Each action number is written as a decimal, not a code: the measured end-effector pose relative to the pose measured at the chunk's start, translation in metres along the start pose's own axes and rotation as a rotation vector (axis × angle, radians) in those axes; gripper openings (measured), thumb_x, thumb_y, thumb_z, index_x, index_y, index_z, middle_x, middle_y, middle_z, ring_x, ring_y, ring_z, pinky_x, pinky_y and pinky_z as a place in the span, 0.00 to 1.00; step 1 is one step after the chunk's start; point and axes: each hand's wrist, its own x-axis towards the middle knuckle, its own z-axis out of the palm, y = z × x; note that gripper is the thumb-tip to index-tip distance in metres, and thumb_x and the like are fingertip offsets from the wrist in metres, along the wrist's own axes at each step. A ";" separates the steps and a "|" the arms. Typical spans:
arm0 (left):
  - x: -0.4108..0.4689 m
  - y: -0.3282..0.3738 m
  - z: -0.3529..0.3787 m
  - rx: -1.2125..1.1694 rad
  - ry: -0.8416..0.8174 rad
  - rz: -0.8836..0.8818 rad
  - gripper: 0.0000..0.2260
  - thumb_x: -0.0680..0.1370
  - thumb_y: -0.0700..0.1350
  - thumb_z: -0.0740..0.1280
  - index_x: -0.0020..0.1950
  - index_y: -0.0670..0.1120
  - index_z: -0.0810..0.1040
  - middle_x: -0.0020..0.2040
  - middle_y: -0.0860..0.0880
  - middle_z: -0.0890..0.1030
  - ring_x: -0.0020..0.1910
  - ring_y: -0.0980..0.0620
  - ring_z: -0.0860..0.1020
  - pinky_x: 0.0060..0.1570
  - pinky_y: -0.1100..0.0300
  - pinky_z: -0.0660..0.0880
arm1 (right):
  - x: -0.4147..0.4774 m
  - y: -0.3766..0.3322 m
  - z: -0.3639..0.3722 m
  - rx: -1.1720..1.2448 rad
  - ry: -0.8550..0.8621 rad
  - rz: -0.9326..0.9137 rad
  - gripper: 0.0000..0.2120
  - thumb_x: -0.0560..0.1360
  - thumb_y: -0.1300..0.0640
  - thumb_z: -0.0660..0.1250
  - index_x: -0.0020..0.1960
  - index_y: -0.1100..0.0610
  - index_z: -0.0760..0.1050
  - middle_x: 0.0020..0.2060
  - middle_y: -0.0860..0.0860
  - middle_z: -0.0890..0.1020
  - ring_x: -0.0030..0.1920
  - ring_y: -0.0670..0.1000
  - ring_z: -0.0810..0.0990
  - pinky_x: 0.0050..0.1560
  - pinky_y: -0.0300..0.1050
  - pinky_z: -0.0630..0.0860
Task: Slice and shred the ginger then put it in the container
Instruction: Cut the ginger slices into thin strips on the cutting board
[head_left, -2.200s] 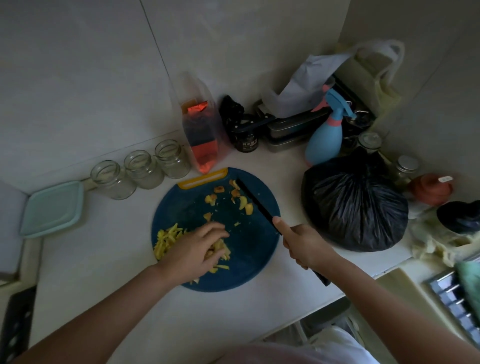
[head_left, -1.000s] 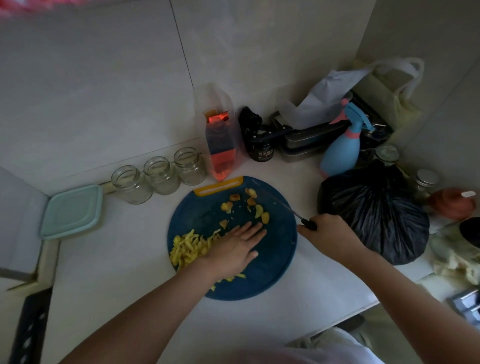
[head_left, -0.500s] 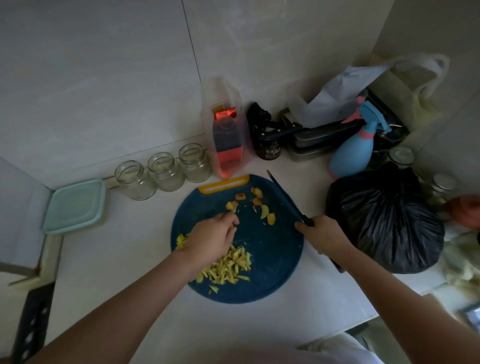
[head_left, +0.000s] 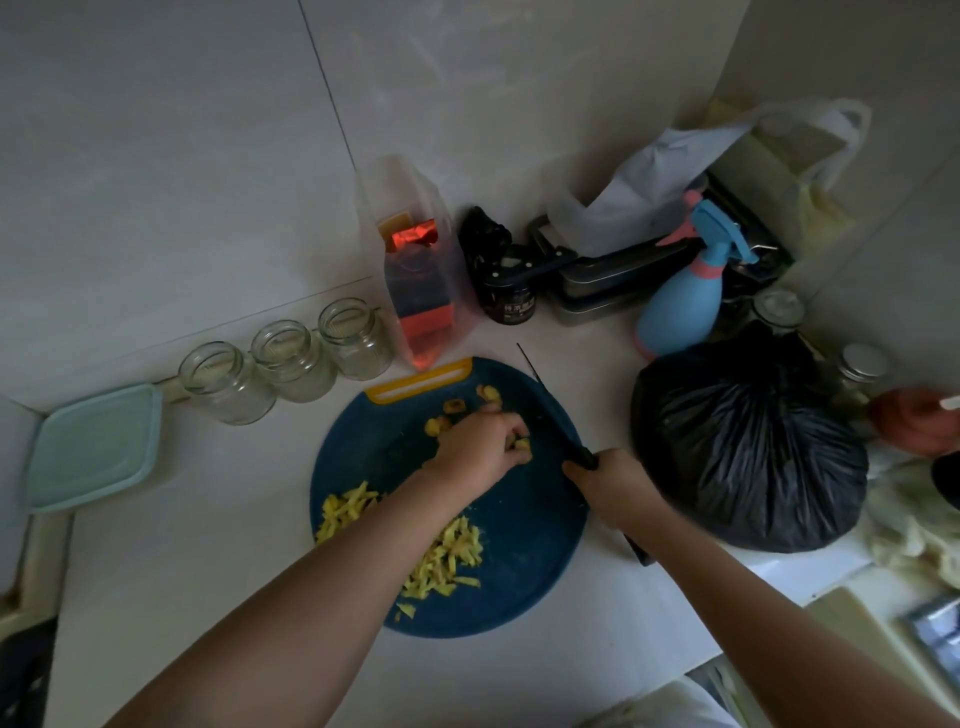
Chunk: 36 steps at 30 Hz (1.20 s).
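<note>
My left hand (head_left: 480, 447) pinched ginger slices (head_left: 521, 445) at the far side of the blue cutting board (head_left: 524, 587); my right hand (head_left: 615, 486) gripped the knife (head_left: 551, 402) beside them. Shredded ginger (head_left: 449, 551) lay nearer me on the board.

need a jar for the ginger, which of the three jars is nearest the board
The rightmost jar, right beside the clear box with the red packet; the middle jar and left jar stand further off, toward the teal lid.
</note>
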 end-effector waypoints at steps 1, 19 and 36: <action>0.001 0.001 0.000 -0.015 -0.012 -0.003 0.11 0.74 0.47 0.72 0.54 0.46 0.79 0.49 0.52 0.73 0.47 0.51 0.77 0.49 0.58 0.74 | 0.000 -0.001 -0.001 0.016 -0.006 0.006 0.17 0.79 0.50 0.63 0.35 0.57 0.70 0.29 0.52 0.73 0.29 0.49 0.72 0.28 0.40 0.65; -0.004 -0.012 0.016 -0.150 0.274 0.034 0.06 0.72 0.40 0.73 0.46 0.40 0.78 0.44 0.46 0.79 0.39 0.50 0.79 0.41 0.56 0.77 | -0.003 0.004 0.004 0.007 0.005 -0.014 0.15 0.79 0.49 0.63 0.50 0.61 0.79 0.44 0.57 0.82 0.39 0.52 0.78 0.38 0.43 0.72; -0.001 0.004 0.017 -0.035 0.121 -0.082 0.11 0.76 0.44 0.70 0.57 0.43 0.77 0.59 0.46 0.73 0.49 0.49 0.78 0.51 0.61 0.72 | 0.004 -0.001 0.003 0.007 0.000 -0.012 0.12 0.79 0.50 0.63 0.43 0.58 0.75 0.35 0.53 0.77 0.32 0.48 0.74 0.31 0.41 0.69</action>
